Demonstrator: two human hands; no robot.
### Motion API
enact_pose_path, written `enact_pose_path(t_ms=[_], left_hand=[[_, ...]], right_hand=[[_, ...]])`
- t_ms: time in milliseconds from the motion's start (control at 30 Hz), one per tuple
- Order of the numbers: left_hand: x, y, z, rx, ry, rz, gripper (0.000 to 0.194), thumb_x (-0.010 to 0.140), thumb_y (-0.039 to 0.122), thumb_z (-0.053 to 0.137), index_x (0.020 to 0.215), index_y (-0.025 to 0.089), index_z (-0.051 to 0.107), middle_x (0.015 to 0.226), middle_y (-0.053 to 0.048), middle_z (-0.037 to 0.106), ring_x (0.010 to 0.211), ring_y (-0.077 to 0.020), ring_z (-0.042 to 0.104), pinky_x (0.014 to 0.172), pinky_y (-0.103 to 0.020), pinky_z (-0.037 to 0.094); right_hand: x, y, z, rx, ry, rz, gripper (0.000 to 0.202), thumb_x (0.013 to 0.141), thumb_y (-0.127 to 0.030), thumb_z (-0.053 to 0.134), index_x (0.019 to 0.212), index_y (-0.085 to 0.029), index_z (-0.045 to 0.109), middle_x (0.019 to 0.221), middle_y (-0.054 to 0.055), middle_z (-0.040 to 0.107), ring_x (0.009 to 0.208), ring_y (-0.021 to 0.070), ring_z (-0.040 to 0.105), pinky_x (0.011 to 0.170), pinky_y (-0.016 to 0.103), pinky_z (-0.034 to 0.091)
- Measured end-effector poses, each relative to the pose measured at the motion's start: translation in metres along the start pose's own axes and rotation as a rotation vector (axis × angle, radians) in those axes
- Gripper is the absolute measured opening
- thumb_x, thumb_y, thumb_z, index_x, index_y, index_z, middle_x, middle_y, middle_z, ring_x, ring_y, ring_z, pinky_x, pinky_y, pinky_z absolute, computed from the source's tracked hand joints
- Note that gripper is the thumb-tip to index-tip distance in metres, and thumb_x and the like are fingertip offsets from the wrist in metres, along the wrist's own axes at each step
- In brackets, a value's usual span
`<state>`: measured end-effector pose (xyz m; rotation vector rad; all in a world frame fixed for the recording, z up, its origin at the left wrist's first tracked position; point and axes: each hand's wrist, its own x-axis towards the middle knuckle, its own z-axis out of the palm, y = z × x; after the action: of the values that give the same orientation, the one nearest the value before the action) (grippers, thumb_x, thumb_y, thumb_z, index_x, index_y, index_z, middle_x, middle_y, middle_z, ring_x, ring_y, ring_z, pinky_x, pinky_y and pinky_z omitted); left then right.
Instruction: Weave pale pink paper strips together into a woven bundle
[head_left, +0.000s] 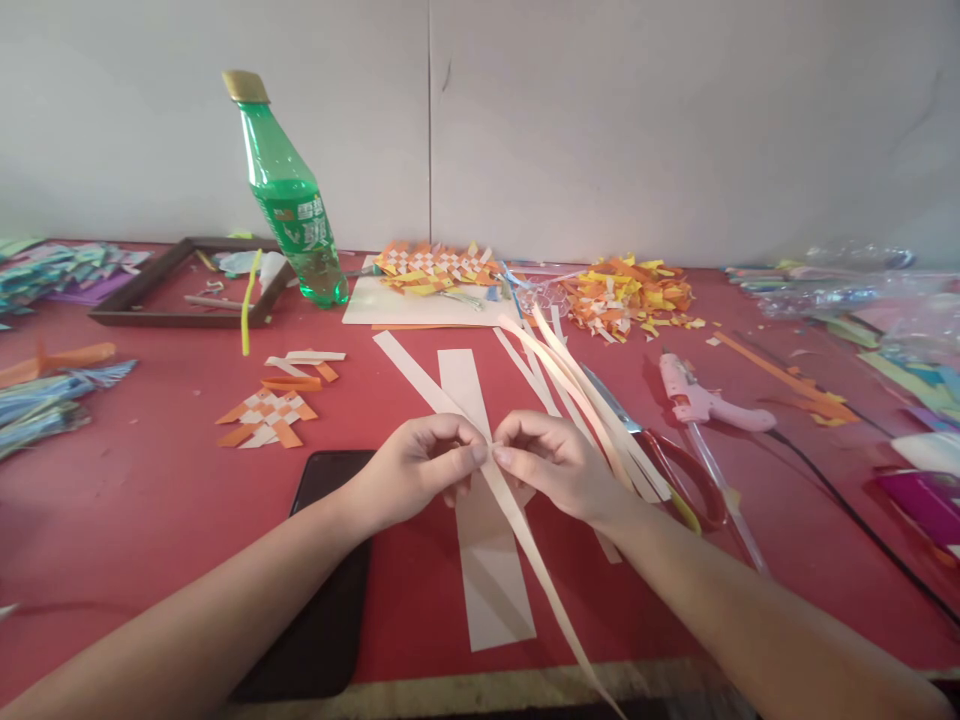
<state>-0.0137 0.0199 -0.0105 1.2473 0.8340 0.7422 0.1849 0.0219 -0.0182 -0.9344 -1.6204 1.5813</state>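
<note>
A long, narrow white paper strip (pixel 536 550) runs slantwise between my hands, its lower end hanging past the table's front edge. My left hand (pixel 435 455) pinches it between thumb and forefinger. Right beside it, my right hand (pixel 551 455) pinches the same strip, thumb tips almost touching. Under both hands a wider white paper band (pixel 491 580) lies on the red table. Several loose pale strips (pixel 585 400) fan out behind my right hand, partly over scissors with red handles (pixel 686 470). A dark phone (pixel 322 600) lies beneath my left forearm.
A small orange-and-white woven paper piece (pixel 268 418) lies at left. A green bottle (pixel 292 215) stands by a dark frame (pixel 180 318). At right are a pink glue gun (pixel 701 400) with a cord and piles of orange-yellow woven paper (pixel 626 295) further back.
</note>
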Motion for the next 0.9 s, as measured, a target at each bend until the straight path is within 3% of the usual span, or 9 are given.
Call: enact_pose_path(t_ms=[900], left_hand=[[0.0003, -0.0018, 0.0001, 0.015, 0.053, 0.021, 0.025, 0.086, 0.037, 0.062, 0.077, 0.014, 0.059, 0.057, 0.004, 0.055, 0.046, -0.0067, 0.052, 0.049, -0.018, 0.046]], right_hand=[[-0.0007, -0.0007, 0.0024, -0.042, 0.063, -0.080, 0.019, 0.092, -0.031, 0.061, 0.079, -0.017, 0.055, 0.064, -0.005, 0.046, 0.052, 0.0059, 0.043, 0.046, 0.019, 0.034]])
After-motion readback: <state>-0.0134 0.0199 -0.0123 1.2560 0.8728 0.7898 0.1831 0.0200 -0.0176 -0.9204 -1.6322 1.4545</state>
